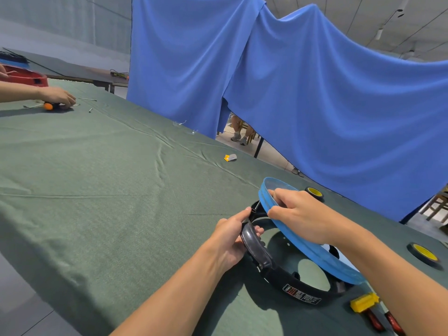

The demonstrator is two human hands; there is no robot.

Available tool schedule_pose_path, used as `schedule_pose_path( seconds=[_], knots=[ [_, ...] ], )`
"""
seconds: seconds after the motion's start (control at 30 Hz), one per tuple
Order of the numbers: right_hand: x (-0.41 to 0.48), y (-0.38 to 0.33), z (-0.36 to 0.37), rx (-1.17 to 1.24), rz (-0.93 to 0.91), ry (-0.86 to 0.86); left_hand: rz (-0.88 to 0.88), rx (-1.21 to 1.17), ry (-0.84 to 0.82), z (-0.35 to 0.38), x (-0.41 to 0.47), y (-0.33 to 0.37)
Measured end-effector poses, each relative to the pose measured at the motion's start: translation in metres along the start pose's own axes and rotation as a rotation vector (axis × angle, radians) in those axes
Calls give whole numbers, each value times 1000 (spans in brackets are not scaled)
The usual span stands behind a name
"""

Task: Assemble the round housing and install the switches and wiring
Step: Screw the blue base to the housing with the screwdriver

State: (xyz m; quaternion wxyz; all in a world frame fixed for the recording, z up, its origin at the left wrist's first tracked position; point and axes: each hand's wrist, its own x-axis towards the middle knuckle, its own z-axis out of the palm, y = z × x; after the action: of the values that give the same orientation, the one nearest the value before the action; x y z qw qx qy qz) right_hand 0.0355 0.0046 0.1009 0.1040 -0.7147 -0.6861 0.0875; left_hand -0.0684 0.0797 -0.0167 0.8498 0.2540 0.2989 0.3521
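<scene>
A: Whereabouts of the black housing (300, 291)?

B: Lying flat on the green-clothed desk (109, 178), near its front right corner, a yellow-cored tape roll (423, 253) off to the right. Held at the far-left rim by the left grip (230, 238), thumb on top, fingers curled round a glossy stretch of that rim.

A: And the blue ring (312, 253)?

B: Tilted above the housing, far edge raised, near edge low over the housing's right side; touching there or not, cannot tell. Pinched at the raised rim by the right grip (298, 214), thumb and fingertips pressed together on the thin wall.

A: Likely handling?

B: Probably light, thin plastic, springy rather than stiff, smooth enough to slip. Best taken by the rim at opposite sides and pressed down evenly; no squeezing out of round.
</scene>
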Motion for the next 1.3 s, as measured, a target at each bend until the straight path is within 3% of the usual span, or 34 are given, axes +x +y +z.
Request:
schedule_pose_path(
  seconds=[0.63, 0.9, 1.3],
  knots=[
    [1, -9, 9, -63, -17, -73, 11, -40, -38, 1, 1, -1],
    [-8, -7, 13, -44, -72, -17, 10, -33, -55, 1, -3, -1],
    [5, 1, 30, -96, -43, -79, -26, 130, -120, 0, -2, -1]
  ],
)
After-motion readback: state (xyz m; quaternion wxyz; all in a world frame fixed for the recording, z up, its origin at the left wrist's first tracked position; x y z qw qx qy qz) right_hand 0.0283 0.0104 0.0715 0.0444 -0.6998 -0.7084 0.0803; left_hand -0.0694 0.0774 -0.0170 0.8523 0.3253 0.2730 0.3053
